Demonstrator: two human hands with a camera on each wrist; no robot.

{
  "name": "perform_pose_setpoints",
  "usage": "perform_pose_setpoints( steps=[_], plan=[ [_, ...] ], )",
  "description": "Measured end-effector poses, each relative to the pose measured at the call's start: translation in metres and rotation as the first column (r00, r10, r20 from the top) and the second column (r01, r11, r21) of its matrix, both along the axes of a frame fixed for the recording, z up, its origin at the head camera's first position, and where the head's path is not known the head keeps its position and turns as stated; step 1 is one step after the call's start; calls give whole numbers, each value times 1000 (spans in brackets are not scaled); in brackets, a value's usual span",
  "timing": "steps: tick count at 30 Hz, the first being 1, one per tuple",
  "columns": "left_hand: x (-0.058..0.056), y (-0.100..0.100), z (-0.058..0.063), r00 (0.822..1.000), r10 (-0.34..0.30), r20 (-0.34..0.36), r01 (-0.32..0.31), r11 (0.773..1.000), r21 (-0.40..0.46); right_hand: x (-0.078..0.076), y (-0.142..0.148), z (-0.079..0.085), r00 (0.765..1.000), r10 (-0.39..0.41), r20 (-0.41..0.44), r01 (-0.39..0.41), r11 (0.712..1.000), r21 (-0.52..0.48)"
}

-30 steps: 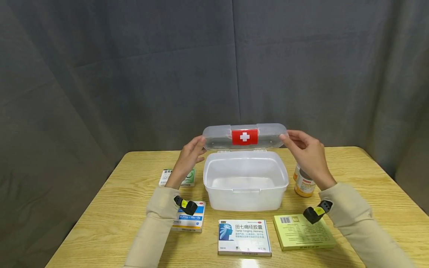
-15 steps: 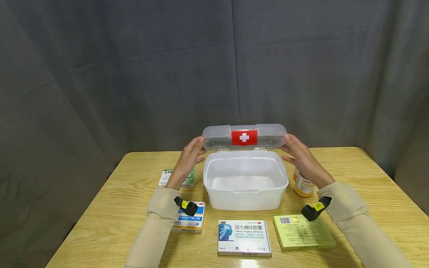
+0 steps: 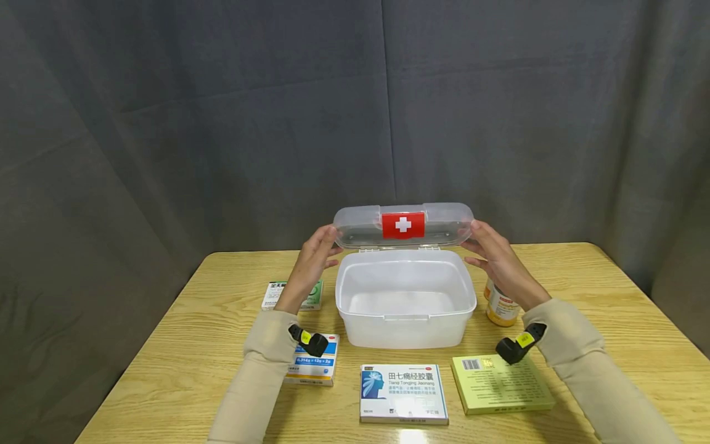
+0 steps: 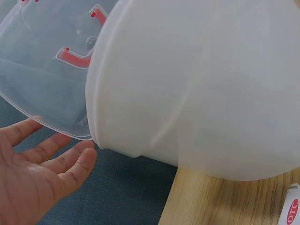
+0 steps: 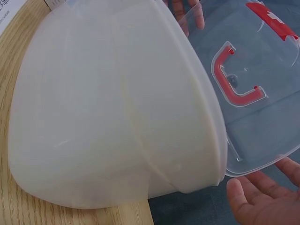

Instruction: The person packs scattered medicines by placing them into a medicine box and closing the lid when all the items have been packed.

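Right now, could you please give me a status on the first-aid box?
Left hand, right hand at opposite ends of clear hinged lid. First-aid box open, nothing visible inside. Opening unobstructed.

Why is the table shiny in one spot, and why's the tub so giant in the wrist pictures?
Head view: probably light bouncing off the table, just below the middle medicine box, which shines too; left wrist view: the plastic tub likely looms because it's seen close up; right wrist view: same there, filling much of the picture.

The head view faces forward and down; close wrist views share the lid (image 4: pixel 44 77) from opposite sides.
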State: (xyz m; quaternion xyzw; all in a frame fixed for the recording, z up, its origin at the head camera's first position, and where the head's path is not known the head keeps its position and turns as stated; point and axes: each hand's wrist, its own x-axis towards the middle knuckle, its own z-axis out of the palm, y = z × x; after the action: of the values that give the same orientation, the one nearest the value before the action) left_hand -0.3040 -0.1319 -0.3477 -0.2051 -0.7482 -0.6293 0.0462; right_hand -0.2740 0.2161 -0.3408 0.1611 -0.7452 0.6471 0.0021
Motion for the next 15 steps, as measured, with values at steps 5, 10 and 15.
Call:
perform_pose_setpoints(
  steps=[5,10,15],
  plan=[
    [17,4,18,1000,6,0,-6,1000,-7,-1,-2,2,1000,-16,5,16,1000,-5],
    [25,6,26,1000,19,0,-19,999,-27,0,-3,3,999,-37,13,37,999,-5],
    [14,4,17,1000,20,15,-19,999,-30,-1,-5,3,996,-83,32,84,995,-45]
  ],
)
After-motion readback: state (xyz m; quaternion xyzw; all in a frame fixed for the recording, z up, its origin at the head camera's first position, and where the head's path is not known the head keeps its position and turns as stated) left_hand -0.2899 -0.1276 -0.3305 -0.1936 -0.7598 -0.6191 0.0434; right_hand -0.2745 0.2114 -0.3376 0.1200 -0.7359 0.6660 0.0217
